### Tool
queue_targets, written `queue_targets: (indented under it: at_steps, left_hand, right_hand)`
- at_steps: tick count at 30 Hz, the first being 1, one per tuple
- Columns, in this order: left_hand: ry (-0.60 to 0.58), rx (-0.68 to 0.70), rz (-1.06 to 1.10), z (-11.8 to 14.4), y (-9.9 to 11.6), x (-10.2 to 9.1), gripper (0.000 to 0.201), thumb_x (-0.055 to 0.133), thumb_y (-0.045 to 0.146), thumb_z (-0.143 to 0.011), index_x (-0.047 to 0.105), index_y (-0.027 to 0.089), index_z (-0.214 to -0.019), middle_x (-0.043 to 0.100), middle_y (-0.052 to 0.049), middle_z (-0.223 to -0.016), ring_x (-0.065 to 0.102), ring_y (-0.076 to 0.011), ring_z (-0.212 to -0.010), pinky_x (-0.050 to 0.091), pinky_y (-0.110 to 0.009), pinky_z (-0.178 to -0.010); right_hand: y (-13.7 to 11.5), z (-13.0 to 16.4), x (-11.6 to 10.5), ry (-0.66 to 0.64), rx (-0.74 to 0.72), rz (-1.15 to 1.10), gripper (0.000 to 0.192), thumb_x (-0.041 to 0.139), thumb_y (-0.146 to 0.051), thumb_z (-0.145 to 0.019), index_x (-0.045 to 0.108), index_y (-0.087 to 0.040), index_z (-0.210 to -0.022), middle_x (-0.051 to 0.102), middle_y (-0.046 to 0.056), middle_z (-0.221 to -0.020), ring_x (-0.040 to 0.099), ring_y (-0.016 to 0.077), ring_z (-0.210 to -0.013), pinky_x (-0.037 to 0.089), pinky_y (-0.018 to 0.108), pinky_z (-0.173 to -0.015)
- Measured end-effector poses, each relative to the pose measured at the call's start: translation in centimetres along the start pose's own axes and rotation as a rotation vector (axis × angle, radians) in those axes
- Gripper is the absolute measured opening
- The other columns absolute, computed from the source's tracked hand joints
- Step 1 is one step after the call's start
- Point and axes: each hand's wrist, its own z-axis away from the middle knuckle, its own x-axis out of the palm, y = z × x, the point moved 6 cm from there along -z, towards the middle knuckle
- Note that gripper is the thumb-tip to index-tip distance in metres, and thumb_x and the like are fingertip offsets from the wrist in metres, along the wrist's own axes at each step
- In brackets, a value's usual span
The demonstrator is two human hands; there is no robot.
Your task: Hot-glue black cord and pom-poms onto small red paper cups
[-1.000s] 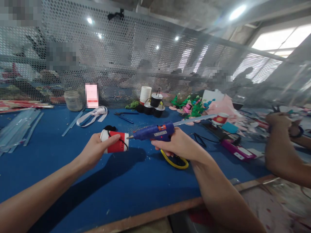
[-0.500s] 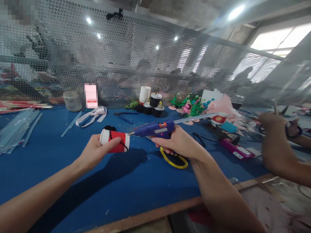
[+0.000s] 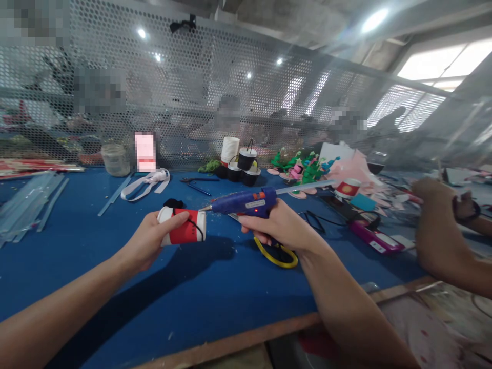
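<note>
My left hand (image 3: 148,236) is closed around a red and white paper cup (image 3: 184,233), held on its side above the blue table (image 3: 184,318). A black cord (image 3: 198,228) curves over the cup, with my thumb pressing near it. My right hand (image 3: 274,225) grips a blue hot glue gun (image 3: 244,203), whose small red light is lit. The gun's metal nozzle points left and meets or nearly meets the cup's right end. A clear glue stick (image 3: 303,187) juts from its back. Below my right hand lies a pair of scissors with a yellow handle (image 3: 279,257).
Glue sticks (image 3: 28,205) lie at left, near a white ribbon (image 3: 146,183). Black-wrapped cups (image 3: 246,166) and green figures (image 3: 311,169) stand at the back. A purple power strip (image 3: 372,238) lies at right, by a co-worker's arm (image 3: 442,236).
The cup has turned slightly in my left hand, and my thumb sits a little higher on it. The glue gun stays by the cup's right end.
</note>
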Motion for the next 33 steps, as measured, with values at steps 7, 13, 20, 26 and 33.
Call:
queue_targets:
  at_steps: [7,13,20,26,33]
  left_hand:
    - [-0.012,-0.075,0.052,0.1,-0.2,0.1,0.019,0.067,0.029,-0.065,0.065,0.011,-0.068,0.063,-0.002,-0.058,0.053,-0.01,-0.049,0.039,-0.019,-0.048]
    - [-0.058,-0.116,0.067,0.0,-0.5,0.2,0.022,0.064,0.03,-0.068,0.065,0.01,-0.078,0.065,-0.004,-0.067,0.054,-0.0107,-0.052,0.04,-0.02,-0.049]
    - [-0.066,-0.165,0.114,-0.3,-0.8,0.2,0.021,0.061,0.028,-0.07,0.066,0.011,-0.081,0.066,-0.004,-0.067,0.055,-0.0113,-0.051,0.041,-0.021,-0.048]
    - [-0.087,-0.198,0.147,-0.2,-0.9,0.4,0.02,0.06,0.026,-0.071,0.065,0.011,-0.084,0.066,-0.005,-0.069,0.056,-0.0116,-0.053,0.043,-0.021,-0.049]
    - [-0.095,-0.212,0.156,-0.2,-1.0,0.4,0.018,0.059,0.025,-0.073,0.065,0.011,-0.082,0.066,-0.004,-0.067,0.056,-0.0116,-0.052,0.044,-0.021,-0.05]
  right_hand:
    - [0.1,0.0,0.6,-0.028,0.006,-0.034,0.025,0.057,-0.036,-0.073,0.058,-0.011,-0.07,0.059,0.002,-0.058,0.041,0.0031,-0.035,0.034,0.017,-0.034]
    - [-0.4,0.2,0.6,-0.043,0.01,0.013,0.024,0.058,-0.034,-0.072,0.055,-0.012,-0.063,0.053,-0.001,-0.049,0.042,0.0043,-0.035,0.035,0.017,-0.035]
    - [-0.9,0.3,0.7,-0.063,-0.008,0.001,0.022,0.059,-0.033,-0.071,0.054,-0.013,-0.062,0.053,-0.002,-0.05,0.042,0.0041,-0.035,0.036,0.016,-0.034]
    - [-1.0,0.4,0.6,-0.086,-0.012,0.008,0.022,0.059,-0.032,-0.071,0.054,-0.013,-0.061,0.05,-0.003,-0.045,0.041,0.0038,-0.034,0.035,0.015,-0.033]
    - [-0.8,0.4,0.4,-0.079,-0.005,-0.027,0.023,0.06,-0.032,-0.07,0.054,-0.012,-0.06,0.053,-0.002,-0.049,0.041,0.0031,-0.034,0.032,0.015,-0.031]
